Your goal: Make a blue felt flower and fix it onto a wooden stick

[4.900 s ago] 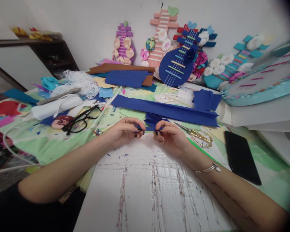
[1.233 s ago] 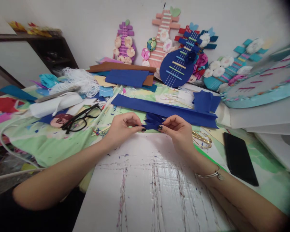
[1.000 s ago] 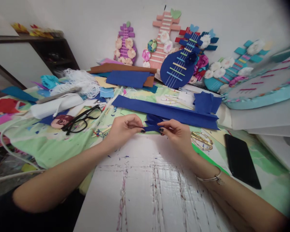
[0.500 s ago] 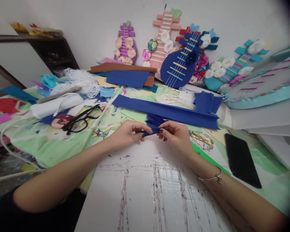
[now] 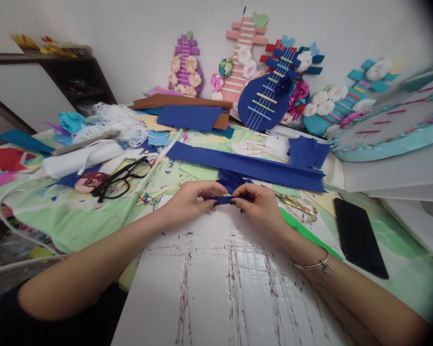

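Note:
Between my two hands a narrow strip of dark blue crepe paper (image 5: 223, 199) is stretched above the far edge of a white board (image 5: 216, 274). My left hand (image 5: 195, 197) pinches its left end between thumb and fingers. At the other end, my right hand (image 5: 258, 202) grips it the same way, thumb on the near side. Just behind the strip lie small cut pieces of blue paper (image 5: 231, 179), partly hidden by my fingers. Beyond them stretches a long folded blue paper band (image 5: 245, 166). Gold-handled scissors (image 5: 301, 207) lie right of my right hand.
Black glasses (image 5: 120, 180) lie at the left, near a tangle of white string (image 5: 117, 122). A black phone (image 5: 360, 238) rests at the right. Along the wall stand decorated paper instruments, among them a blue one (image 5: 263, 103). A white cable (image 5: 7, 216) hangs at the left edge.
My right thumb and fingers have shifted slightly left along the strip, closer to my left hand. The strip now lies more level. The view has shifted a little.

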The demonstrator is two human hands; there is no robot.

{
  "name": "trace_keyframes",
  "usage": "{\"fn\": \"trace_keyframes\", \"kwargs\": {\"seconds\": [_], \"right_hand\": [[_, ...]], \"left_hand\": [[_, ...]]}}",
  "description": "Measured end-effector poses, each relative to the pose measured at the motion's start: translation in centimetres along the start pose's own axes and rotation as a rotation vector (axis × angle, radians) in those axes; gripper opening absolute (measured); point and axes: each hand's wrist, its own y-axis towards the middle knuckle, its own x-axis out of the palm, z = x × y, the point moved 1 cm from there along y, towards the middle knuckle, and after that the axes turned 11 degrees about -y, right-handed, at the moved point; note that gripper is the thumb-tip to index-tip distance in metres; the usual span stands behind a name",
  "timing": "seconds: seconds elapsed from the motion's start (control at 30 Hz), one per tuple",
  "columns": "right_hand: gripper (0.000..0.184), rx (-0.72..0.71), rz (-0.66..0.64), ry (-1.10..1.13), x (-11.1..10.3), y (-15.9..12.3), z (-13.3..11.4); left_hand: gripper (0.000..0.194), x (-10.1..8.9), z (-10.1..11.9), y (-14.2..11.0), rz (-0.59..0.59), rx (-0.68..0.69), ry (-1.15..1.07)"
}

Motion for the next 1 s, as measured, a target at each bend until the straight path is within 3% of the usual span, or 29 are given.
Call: {"fn": "trace_keyframes", "kwargs": {"seconds": [0.1, 0.2, 0.3, 0.53, 0.87, 1.0], "right_hand": [[0.001, -0.007, 0.002, -0.038, 0.0, 0.0, 0.1], [0.002, -0.002, -0.009, -0.021, 0.1, -0.2, 0.1], [0.004, 0.014, -0.005, 0.044, 0.2, -0.3, 0.2], [0.007, 0.053, 0.038, 0.161, 0.1, -0.1, 0.1], [0.006, 0.102, 0.068, 0.234, 0.1, 0.0, 0.1], [0.005, 0.114, 0.06, 0.248, 0.1, 0.0, -0.1]], "left_hand": [[0.035, -0.1, -0.2, 0.1, 0.059, -0.046, -0.068], [0.021, -0.3, -0.4, 0.3, 0.124, -0.065, 0.012], [0.009, -0.5, -0.6, 0.4, 0.173, -0.033, 0.126], [0.01, -1.0, -0.5, 0.2, 0.253, 0.053, 0.175], [0.029, -1.0, -0.7, 0.2, 0.222, 0.075, 0.032], [0.014, -0.8, -0.7, 0.1, 0.169, 0.038, -0.018]]}}
